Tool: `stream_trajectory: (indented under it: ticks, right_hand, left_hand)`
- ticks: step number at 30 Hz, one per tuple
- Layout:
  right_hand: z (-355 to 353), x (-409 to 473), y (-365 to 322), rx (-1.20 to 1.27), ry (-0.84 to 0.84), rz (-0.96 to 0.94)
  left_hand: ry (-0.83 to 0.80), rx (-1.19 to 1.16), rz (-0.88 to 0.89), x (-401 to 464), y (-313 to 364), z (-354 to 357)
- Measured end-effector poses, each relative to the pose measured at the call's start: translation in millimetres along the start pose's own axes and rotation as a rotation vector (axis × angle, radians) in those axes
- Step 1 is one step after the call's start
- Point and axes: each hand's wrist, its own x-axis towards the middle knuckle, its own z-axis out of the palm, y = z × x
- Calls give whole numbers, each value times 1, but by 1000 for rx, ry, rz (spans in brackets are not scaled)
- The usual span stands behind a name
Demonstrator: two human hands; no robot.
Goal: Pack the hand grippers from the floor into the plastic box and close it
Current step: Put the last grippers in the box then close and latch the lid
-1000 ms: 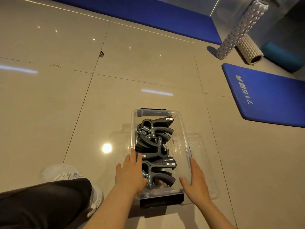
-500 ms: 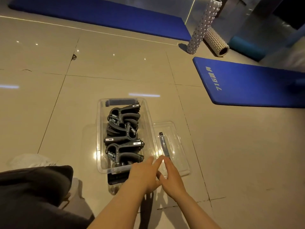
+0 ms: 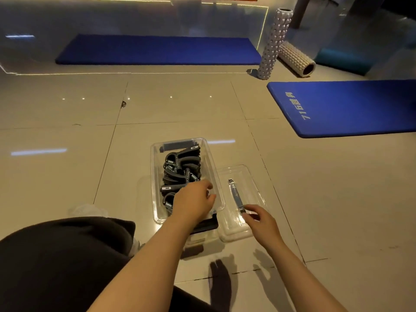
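Now the right hand [image 3: 261, 224] reaches the lid [image 3: 252, 188] on the floor, fingers loose, gripping nothing; left hand [image 3: 193, 202] curls on the box [image 3: 155, 176] rim. Grippers [image 3: 180, 167] look packed inside; closing remains.

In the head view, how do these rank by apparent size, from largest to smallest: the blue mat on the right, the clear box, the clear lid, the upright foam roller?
1. Blue mat.
2. Clear box.
3. Clear lid and upright foam roller: they look alike in size; the roller is farther away, so I leave them unranked.
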Motion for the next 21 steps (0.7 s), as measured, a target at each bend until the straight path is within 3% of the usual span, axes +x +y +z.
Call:
stream_trajectory:
  ticks: [4,8,12,16,19,21]
  right_hand:
    - [-3,10,17,-24,15,83]
    - [-2,11,68,-125,22,299]
    - [11,2,122,-249,-20,441]
    - [28,5,141,-370,-22,378]
    - [40,25,139,-482,58,233]
    - [50,41,139,-585,21,145]
  left_hand:
    - [-55,123,129,-7,4,16]
    - [-231,157,54,-11,-23,54]
    - [-257,179,0,3,-30,93]
    - [-327,442,140,-2,-44,125]
    - [-450,528,121,-1,-52,136]
    - [-556,525,79,8,-46,133]
